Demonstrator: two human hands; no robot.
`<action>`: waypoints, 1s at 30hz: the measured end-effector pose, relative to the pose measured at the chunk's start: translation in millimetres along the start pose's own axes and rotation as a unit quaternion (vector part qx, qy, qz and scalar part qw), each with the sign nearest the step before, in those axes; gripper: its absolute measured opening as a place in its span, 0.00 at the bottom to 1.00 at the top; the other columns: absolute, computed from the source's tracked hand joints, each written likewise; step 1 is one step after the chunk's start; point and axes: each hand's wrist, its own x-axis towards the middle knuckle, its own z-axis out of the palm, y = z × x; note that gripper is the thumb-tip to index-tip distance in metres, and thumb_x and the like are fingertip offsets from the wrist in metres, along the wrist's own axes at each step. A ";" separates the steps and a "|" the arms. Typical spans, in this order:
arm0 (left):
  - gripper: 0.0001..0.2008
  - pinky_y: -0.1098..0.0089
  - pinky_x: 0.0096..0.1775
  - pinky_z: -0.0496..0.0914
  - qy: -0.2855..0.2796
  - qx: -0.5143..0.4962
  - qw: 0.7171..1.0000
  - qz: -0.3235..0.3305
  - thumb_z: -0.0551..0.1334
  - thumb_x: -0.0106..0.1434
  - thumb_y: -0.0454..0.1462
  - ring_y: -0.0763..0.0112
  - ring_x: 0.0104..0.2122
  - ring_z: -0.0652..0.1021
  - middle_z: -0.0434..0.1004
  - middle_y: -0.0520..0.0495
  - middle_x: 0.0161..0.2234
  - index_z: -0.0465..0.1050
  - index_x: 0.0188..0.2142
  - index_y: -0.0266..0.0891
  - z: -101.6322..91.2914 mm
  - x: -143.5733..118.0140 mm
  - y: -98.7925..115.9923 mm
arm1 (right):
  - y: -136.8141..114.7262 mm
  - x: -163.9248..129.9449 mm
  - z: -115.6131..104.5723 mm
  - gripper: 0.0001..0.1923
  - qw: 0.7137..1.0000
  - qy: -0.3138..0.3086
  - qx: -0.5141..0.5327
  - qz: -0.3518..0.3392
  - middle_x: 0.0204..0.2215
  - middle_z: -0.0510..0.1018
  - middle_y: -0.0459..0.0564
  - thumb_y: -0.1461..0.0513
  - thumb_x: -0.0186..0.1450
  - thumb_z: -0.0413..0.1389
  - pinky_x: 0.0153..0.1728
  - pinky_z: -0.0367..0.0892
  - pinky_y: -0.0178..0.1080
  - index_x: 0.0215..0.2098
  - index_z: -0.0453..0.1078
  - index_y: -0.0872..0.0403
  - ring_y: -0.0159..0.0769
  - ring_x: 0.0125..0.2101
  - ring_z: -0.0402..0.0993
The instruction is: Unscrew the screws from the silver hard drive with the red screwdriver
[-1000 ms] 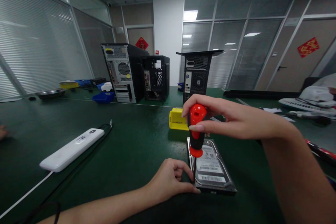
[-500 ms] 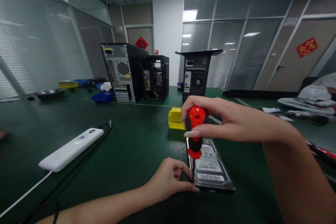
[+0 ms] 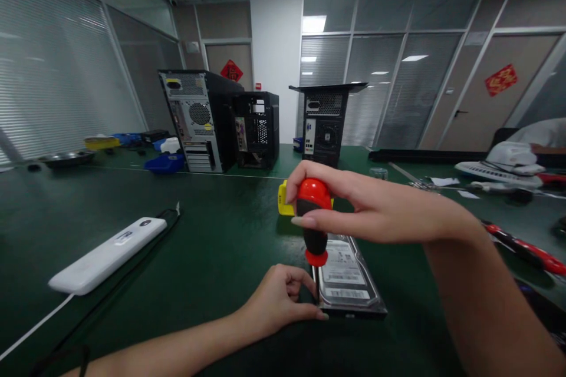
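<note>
Silver metal hard drive with white labels [image 3: 347, 278] lies flat on the dark green counter [image 3: 212, 253], near the person and a little right of centre. The right hand [image 3: 367, 206] is wrapped tight around the top of a red-and-black-handled screwdriver [image 3: 313, 222], which stands upright with its thin shaft at the drive's near-left corner; the tip itself is hidden. The left hand [image 3: 278, 300] is curled, its fingertips pinched against that same corner beside the shaft. Doing this well likely means keeping the shaft vertical and the drive pinned flat so the tip does not skid off. The drive's left edge sits just beside the left hand, so little room there; open counter stretches left toward a white power strip [image 3: 108, 254], well apart. A yellow plastic box [image 3: 283, 200] sits just beyond, behind the right hand.
</note>
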 end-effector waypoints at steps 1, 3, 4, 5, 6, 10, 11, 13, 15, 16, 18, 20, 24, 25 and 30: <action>0.18 0.72 0.22 0.41 -0.002 -0.004 1.000 0.000 0.73 0.45 0.41 0.80 0.18 0.49 0.50 0.63 0.15 0.76 0.32 0.31 0.0 0.0 0.0 | 0.6 -1.9 -0.8 0.13 1.000 -0.005 0.002 0.002 0.40 0.70 0.46 0.58 0.69 0.51 0.37 0.66 0.35 0.50 0.59 0.52 0.31 0.36 0.69; 0.18 0.73 0.22 0.41 -0.007 -0.010 1.000 0.002 0.73 0.45 0.41 0.80 0.18 0.49 0.49 0.63 0.15 0.76 0.32 0.31 -0.2 -0.1 0.4 | 2.1 -5.8 -3.4 0.14 1.000 -0.020 0.018 -0.001 0.42 0.70 0.46 0.60 0.69 0.49 0.39 0.66 0.35 0.53 0.56 0.51 0.31 0.39 0.69; 0.18 0.73 0.22 0.41 -0.008 -0.011 1.000 0.003 0.73 0.45 0.41 0.80 0.18 0.49 0.49 0.63 0.15 0.76 0.32 0.31 -0.4 -0.1 0.6 | 2.6 -6.9 -4.4 0.14 0.999 -0.026 0.027 -0.004 0.41 0.69 0.46 0.60 0.70 0.49 0.39 0.66 0.34 0.53 0.56 0.51 0.31 0.39 0.69; 0.17 0.73 0.22 0.41 -0.009 -0.011 1.000 0.003 0.73 0.45 0.41 0.80 0.18 0.49 0.49 0.63 0.15 0.76 0.32 0.31 -0.6 -0.1 0.7 | 3.0 -7.0 -4.9 0.13 0.999 -0.029 0.032 -0.004 0.40 0.69 0.46 0.58 0.69 0.50 0.37 0.67 0.33 0.51 0.57 0.51 0.30 0.37 0.69; 0.18 0.73 0.22 0.41 -0.008 -0.010 1.000 0.004 0.73 0.45 0.41 0.80 0.18 0.49 0.49 0.63 0.15 0.76 0.32 0.31 -0.7 -0.1 0.7 | 3.1 -6.1 -4.8 0.13 0.999 -0.028 0.034 -0.006 0.38 0.69 0.45 0.57 0.68 0.51 0.35 0.67 0.32 0.49 0.58 0.52 0.29 0.36 0.68; 0.18 0.73 0.22 0.41 -0.002 0.001 1.000 0.004 0.74 0.45 0.41 0.80 0.18 0.50 0.49 0.63 0.15 0.77 0.32 0.31 -0.9 -0.1 1.1 | 3.4 2.0 0.2 0.15 0.999 0.000 0.026 -0.028 0.36 0.68 0.44 0.54 0.64 0.57 0.32 0.66 0.32 0.42 0.61 0.54 0.29 0.33 0.66; 0.18 0.73 0.22 0.41 -0.002 0.000 1.000 0.002 0.74 0.45 0.41 0.80 0.18 0.50 0.49 0.63 0.15 0.77 0.32 0.30 -0.9 -0.1 1.3 | 4.1 2.9 1.0 0.14 0.999 0.005 0.031 -0.032 0.36 0.68 0.44 0.56 0.65 0.57 0.34 0.66 0.33 0.43 0.61 0.54 0.29 0.34 0.67; 0.18 0.73 0.22 0.41 -0.004 -0.001 1.000 0.002 0.73 0.45 0.41 0.80 0.18 0.49 0.48 0.63 0.15 0.77 0.32 0.31 -0.7 -0.2 1.7 | 7.0 1.6 0.4 0.12 0.997 -0.001 0.068 -0.032 0.37 0.68 0.45 0.62 0.66 0.55 0.36 0.67 0.34 0.45 0.59 0.54 0.29 0.35 0.68; 0.18 0.73 0.23 0.41 -0.004 0.002 1.000 0.005 0.73 0.46 0.42 0.80 0.18 0.49 0.48 0.63 0.15 0.77 0.32 0.31 -0.6 -0.1 1.6 | 12.6 -3.0 -3.2 0.13 0.989 -0.023 0.144 -0.039 0.38 0.68 0.46 0.67 0.66 0.53 0.38 0.68 0.35 0.47 0.56 0.54 0.30 0.37 0.69; 0.18 0.72 0.23 0.41 -0.002 0.005 1.000 0.007 0.73 0.46 0.42 0.80 0.18 0.49 0.48 0.63 0.15 0.77 0.32 0.31 -0.5 0.0 1.2 | 16.2 -5.7 -5.7 0.14 0.980 -0.036 0.188 -0.048 0.39 0.68 0.47 0.69 0.66 0.52 0.40 0.69 0.37 0.47 0.55 0.54 0.30 0.39 0.69; 0.18 0.72 0.23 0.41 -0.001 0.011 1.000 0.011 0.73 0.46 0.42 0.80 0.18 0.49 0.47 0.63 0.15 0.77 0.32 0.31 -0.6 0.4 0.1 | 24.2 -9.3 -10.0 0.16 0.959 -0.056 0.269 -0.071 0.41 0.68 0.49 0.71 0.65 0.52 0.43 0.68 0.40 0.47 0.53 0.53 0.32 0.42 0.69; 0.18 0.72 0.23 0.41 -0.004 0.011 1.000 0.010 0.73 0.46 0.43 0.80 0.18 0.49 0.47 0.63 0.15 0.78 0.32 0.31 -0.8 0.7 -0.8 | 31.3 -8.5 -11.4 0.15 0.947 -0.057 0.304 -0.083 0.41 0.67 0.48 0.70 0.65 0.53 0.43 0.69 0.41 0.47 0.54 0.54 0.33 0.42 0.70; 0.17 0.72 0.23 0.41 -0.004 0.004 1.000 0.005 0.73 0.46 0.42 0.80 0.18 0.49 0.47 0.63 0.14 0.77 0.31 0.31 -1.0 0.1 0.0 | 36.5 5.9 -3.7 0.13 0.953 -0.016 0.287 -0.096 0.35 0.67 0.44 0.67 0.63 0.58 0.38 0.70 0.35 0.42 0.59 0.55 0.28 0.35 0.69; 0.17 0.72 0.23 0.41 -0.004 0.001 1.000 0.003 0.73 0.46 0.42 0.80 0.18 0.49 0.48 0.63 0.14 0.77 0.31 0.31 -0.8 -0.2 0.8 | 35.8 9.9 -0.7 0.13 0.949 -0.013 0.296 -0.105 0.34 0.67 0.44 0.67 0.63 0.58 0.37 0.70 0.34 0.42 0.59 0.55 0.27 0.34 0.69; 0.15 0.73 0.22 0.42 -0.006 -0.026 1.000 -0.017 0.73 0.46 0.41 0.81 0.18 0.49 0.50 0.62 0.14 0.78 0.28 0.31 2.4 -0.8 6.4 | 28.5 17.9 8.0 0.16 0.923 -0.030 0.356 -0.142 0.35 0.63 0.44 0.73 0.62 0.53 0.38 0.72 0.39 0.45 0.57 0.56 0.28 0.34 0.66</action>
